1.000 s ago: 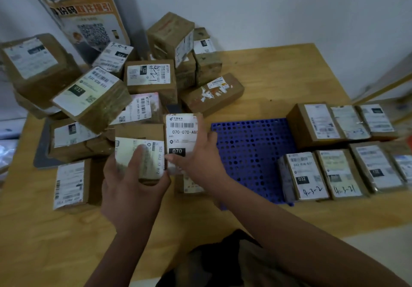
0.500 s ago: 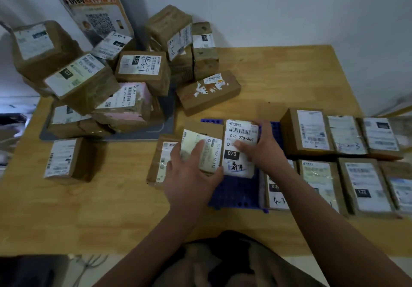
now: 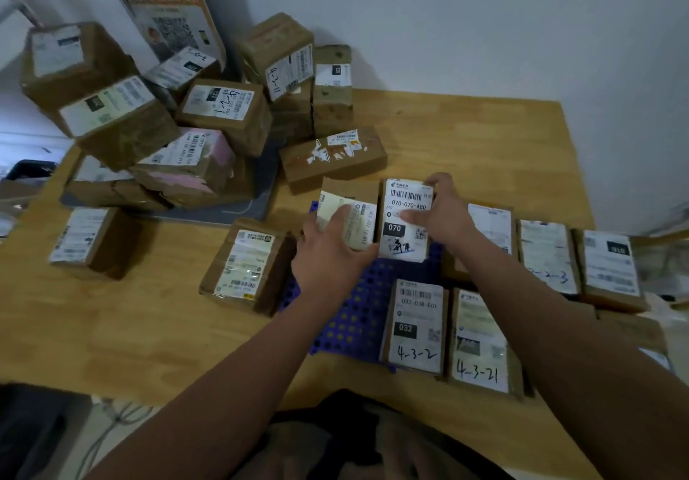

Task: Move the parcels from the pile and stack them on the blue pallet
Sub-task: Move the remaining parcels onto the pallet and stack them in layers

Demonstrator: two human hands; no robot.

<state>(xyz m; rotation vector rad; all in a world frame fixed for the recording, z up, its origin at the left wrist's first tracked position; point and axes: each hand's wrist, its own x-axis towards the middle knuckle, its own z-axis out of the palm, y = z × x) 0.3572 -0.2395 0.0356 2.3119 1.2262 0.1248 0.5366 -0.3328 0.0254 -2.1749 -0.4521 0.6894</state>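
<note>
Moved right off pile [image 3: 208, 132]: left hand [image 3: 328, 255] gripping pale-label parcel [image 3: 356, 218], right hand [image 3: 447, 214] gripping 070 parcel [image 3: 404, 226], now over far-left of blue pallet [image 3: 354, 319]. Long axes near-far; bare pallet directly beneath.

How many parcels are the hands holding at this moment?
2. The left hand grips a yellowish-labelled parcel; the right hand grips the parcel labelled 070 beside it, both over the far edge of the blue pallet. No other held parcel shows.

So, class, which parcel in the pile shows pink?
The pink-patched parcel, its label printed sideways; the others around it look plain brown.
</note>
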